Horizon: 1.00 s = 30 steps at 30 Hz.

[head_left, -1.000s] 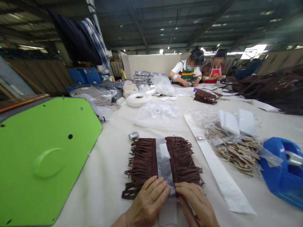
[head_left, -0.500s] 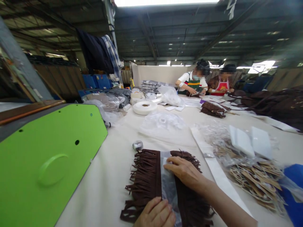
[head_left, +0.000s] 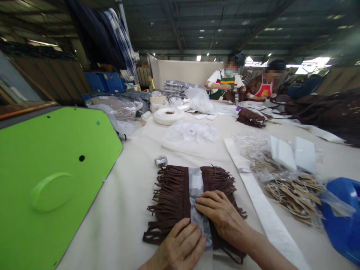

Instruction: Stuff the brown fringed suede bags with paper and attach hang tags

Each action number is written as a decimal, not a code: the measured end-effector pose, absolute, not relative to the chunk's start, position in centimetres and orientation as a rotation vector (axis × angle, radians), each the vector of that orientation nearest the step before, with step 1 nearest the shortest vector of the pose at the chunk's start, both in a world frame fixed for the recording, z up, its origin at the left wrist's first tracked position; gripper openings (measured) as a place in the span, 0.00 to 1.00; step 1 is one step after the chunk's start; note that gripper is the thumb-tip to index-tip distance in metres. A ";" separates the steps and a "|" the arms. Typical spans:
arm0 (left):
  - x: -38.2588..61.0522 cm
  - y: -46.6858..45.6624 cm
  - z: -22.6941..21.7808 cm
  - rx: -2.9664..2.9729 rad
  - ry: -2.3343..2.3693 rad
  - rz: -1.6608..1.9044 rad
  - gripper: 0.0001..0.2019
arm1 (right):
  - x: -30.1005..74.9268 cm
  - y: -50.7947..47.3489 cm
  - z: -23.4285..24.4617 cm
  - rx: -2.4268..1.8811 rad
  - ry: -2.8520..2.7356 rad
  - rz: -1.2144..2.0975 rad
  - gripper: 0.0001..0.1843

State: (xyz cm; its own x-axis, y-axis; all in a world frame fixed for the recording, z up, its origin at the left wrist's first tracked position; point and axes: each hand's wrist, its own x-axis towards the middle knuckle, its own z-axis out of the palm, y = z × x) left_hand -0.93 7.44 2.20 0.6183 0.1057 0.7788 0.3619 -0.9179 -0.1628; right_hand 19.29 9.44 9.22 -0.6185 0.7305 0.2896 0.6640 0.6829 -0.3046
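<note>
A brown fringed suede piece (head_left: 171,197) lies flat on the white table (head_left: 123,210) in front of me, with a clear plastic strip (head_left: 196,187) running down its middle. My left hand (head_left: 181,247) rests flat on the near left part of the piece, fingers stretched out. My right hand (head_left: 222,215) lies flat across the strip and the right fringe, fingers spread and pressing down. Neither hand grips anything.
A bright green panel (head_left: 53,176) fills the left. A blue tape dispenser (head_left: 341,217), a bag of paper tags (head_left: 295,191), white pads (head_left: 305,153), a long white strip (head_left: 261,210), a tape roll (head_left: 168,115) and plastic bags (head_left: 191,135) surround it. Two people (head_left: 225,84) work at the far end.
My right hand went out to the far end of the plastic strip, then slid back toward me along it. My left hand stayed pressed on the near edge.
</note>
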 end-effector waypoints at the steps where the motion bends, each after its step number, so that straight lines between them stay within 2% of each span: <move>1: -1.0 7.3 2.4 -2.554 -0.380 -1.198 0.13 | 19.2 8.9 9.2 -1.102 -2.512 0.266 0.19; 8: -1.6 6.5 5.1 -2.749 -0.409 -1.035 0.13 | 19.2 6.2 9.4 -1.124 -2.527 0.320 0.22; 13: -2.6 6.1 7.0 -2.923 -0.412 -1.086 0.14 | 19.6 4.5 8.5 -1.067 -2.602 0.356 0.26; 16: -2.6 6.5 8.1 -2.989 -0.619 -1.212 0.15 | 19.8 4.2 8.2 -1.020 -2.641 0.343 0.25; 19: -1.6 7.2 8.3 -3.014 -0.826 -1.219 0.16 | 19.8 4.0 7.9 -0.955 -2.615 0.235 0.24; 24: -0.1 7.7 7.0 -3.199 -0.559 -1.175 0.13 | 20.1 2.8 6.8 -0.853 -2.480 0.042 0.26; 30: -0.5 7.7 6.5 -3.175 -0.488 -1.131 0.11 | 20.6 -1.1 2.5 -0.825 -2.151 -0.382 0.14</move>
